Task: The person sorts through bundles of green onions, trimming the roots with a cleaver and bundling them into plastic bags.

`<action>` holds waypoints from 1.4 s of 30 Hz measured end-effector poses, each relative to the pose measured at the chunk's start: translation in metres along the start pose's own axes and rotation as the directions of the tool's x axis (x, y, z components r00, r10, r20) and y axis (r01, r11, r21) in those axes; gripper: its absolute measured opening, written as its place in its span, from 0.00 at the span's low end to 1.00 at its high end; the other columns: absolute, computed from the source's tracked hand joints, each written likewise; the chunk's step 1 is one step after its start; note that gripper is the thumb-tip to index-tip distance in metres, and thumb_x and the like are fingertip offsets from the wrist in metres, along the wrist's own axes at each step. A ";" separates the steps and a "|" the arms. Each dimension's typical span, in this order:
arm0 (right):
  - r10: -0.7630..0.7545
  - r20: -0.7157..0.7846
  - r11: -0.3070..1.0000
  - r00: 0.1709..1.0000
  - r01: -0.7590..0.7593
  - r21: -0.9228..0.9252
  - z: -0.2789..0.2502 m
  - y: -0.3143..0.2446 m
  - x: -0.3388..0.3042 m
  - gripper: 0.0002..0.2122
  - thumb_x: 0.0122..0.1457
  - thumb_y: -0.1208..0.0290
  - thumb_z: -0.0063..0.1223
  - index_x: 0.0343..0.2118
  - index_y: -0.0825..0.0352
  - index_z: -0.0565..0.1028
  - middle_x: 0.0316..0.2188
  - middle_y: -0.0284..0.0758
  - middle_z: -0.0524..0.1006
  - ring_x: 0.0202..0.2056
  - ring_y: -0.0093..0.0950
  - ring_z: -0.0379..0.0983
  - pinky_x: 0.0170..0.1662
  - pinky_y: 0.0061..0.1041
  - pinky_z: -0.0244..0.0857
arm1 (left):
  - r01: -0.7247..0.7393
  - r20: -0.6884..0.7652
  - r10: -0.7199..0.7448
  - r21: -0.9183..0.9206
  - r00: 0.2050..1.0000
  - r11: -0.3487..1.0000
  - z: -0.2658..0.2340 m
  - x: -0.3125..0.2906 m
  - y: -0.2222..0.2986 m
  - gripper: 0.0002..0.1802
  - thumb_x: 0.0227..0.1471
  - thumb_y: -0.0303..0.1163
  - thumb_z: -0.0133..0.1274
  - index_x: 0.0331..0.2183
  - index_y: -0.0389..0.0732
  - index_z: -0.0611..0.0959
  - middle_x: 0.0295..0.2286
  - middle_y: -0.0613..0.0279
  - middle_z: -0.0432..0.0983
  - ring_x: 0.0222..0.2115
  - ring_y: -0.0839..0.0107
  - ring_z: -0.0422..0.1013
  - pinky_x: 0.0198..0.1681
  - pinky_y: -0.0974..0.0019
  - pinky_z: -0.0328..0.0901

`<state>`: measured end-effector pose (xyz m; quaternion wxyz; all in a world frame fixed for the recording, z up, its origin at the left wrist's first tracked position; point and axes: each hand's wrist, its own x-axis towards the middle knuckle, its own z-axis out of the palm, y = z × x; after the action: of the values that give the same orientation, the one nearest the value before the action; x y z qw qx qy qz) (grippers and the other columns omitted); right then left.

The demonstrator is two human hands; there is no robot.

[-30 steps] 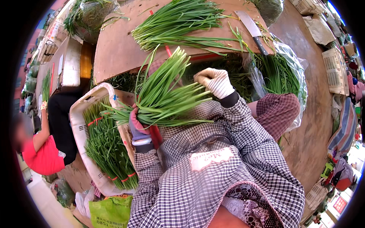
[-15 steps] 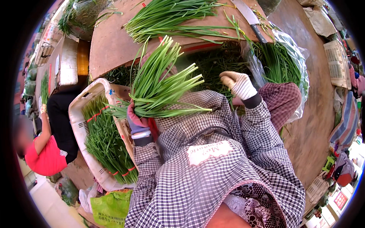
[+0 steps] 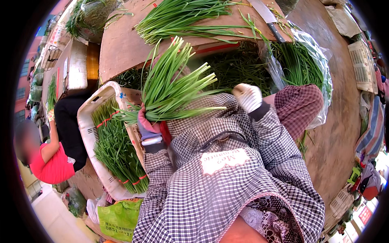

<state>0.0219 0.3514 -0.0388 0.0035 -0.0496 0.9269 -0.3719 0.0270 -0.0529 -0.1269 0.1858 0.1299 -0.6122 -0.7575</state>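
Observation:
A loose bunch of garlic chives [image 3: 172, 87] fans out over my lap, its pale cut ends pointing up and to the right. My left hand [image 3: 148, 123], in a pink and purple glove, grips it near the leafy end. My right hand [image 3: 248, 98] wears a white glove with tan fingertips and hovers above my right thigh, apart from the bunch. Its fingers look curled but are smeared by motion. Left of my lap, a white plastic crate [image 3: 84, 121] holds red-banded bundles of chives [image 3: 117, 156].
Ahead stands a brown board [image 3: 121, 48] bearing more chives [image 3: 182, 20] and a black-handled knife [image 3: 265, 14]. A clear plastic bag [image 3: 324, 87] of chives lies beyond my right knee. At far left sits a person in red [image 3: 54, 164]. A green bag [image 3: 119, 220] lies behind the crate.
My right hand has moved slightly left and down, closer to the bunch's cut ends. My left hand keeps its hold on the chives, almost in place.

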 end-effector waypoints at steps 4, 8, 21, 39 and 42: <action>0.257 0.031 0.938 0.966 -0.242 -0.247 -0.049 0.052 -0.007 0.13 0.55 0.65 0.53 0.36 0.70 0.78 0.30 0.43 0.79 0.30 0.36 0.77 0.35 0.28 0.71 | -0.041 0.120 0.011 0.251 0.993 0.967 -0.002 0.009 0.010 0.18 0.56 0.29 0.46 0.47 0.32 0.71 0.52 0.48 0.65 0.50 0.61 0.66 0.55 0.60 0.61; 0.287 -0.055 0.949 0.956 -0.292 -0.119 -0.057 0.052 -0.008 0.15 0.53 0.62 0.55 0.39 0.69 0.78 0.34 0.45 0.79 0.35 0.36 0.77 0.40 0.30 0.70 | 0.230 0.093 -0.218 -0.136 0.971 0.964 0.013 0.016 0.058 0.18 0.57 0.29 0.43 0.48 0.34 0.73 0.49 0.53 0.70 0.48 0.63 0.68 0.54 0.58 0.63; 0.178 0.012 0.982 0.984 -0.177 -0.066 -0.034 0.028 0.018 0.13 0.52 0.61 0.54 0.33 0.65 0.80 0.28 0.43 0.79 0.30 0.38 0.76 0.36 0.33 0.69 | 0.526 0.263 -0.495 -0.059 0.828 0.848 0.002 -0.003 0.168 0.15 0.52 0.29 0.44 0.42 0.34 0.74 0.32 0.60 0.72 0.33 0.69 0.69 0.42 0.67 0.66; 0.111 -0.088 0.993 0.990 -0.107 0.051 -0.034 0.027 0.024 0.11 0.52 0.63 0.55 0.31 0.66 0.80 0.25 0.43 0.78 0.28 0.38 0.76 0.33 0.31 0.69 | 0.260 0.384 -0.443 0.442 0.810 0.859 0.054 0.041 0.193 0.12 0.56 0.34 0.50 0.39 0.36 0.77 0.35 0.58 0.76 0.37 0.71 0.71 0.44 0.67 0.66; 0.027 -0.108 1.000 0.994 -0.029 -0.011 -0.033 0.014 0.031 0.12 0.53 0.61 0.54 0.28 0.66 0.80 0.24 0.43 0.78 0.26 0.38 0.75 0.30 0.32 0.68 | 0.257 0.407 -0.443 0.434 0.799 0.864 0.039 0.057 0.175 0.13 0.57 0.33 0.48 0.40 0.35 0.77 0.36 0.58 0.76 0.38 0.71 0.72 0.45 0.68 0.66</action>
<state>-0.0119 0.3813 -0.0240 -0.0418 -0.0164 0.9287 -0.3682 -0.0187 -0.0757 0.0543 -0.1494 0.0761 -0.7303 -0.6623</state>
